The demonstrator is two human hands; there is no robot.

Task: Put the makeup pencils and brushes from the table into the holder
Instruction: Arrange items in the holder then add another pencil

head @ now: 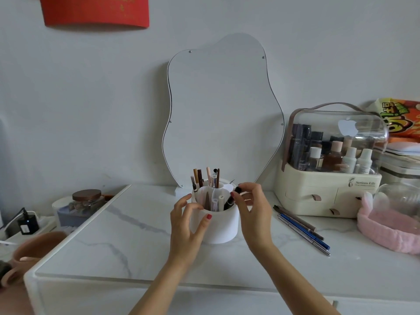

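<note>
A white round holder [218, 228] with several compartments stands mid-table, holding several pencils and brushes upright. My left hand [188, 221] rests against the holder's left wall, fingers spread around it. My right hand [252, 205] pinches the top of a black makeup pencil [232, 198] whose lower end sits inside the holder's right front compartment. Several more pencils [302, 228], blue, brown and silver, lie side by side on the marble table [113, 242] to the right of the holder.
A wavy-edged mirror [222, 110] leans on the wall behind the holder. A cream cosmetics case with a clear lid [329, 178] stands at the right, a pink fluffy band [386, 226] beside it. A lidded jar [86, 201] sits at the left.
</note>
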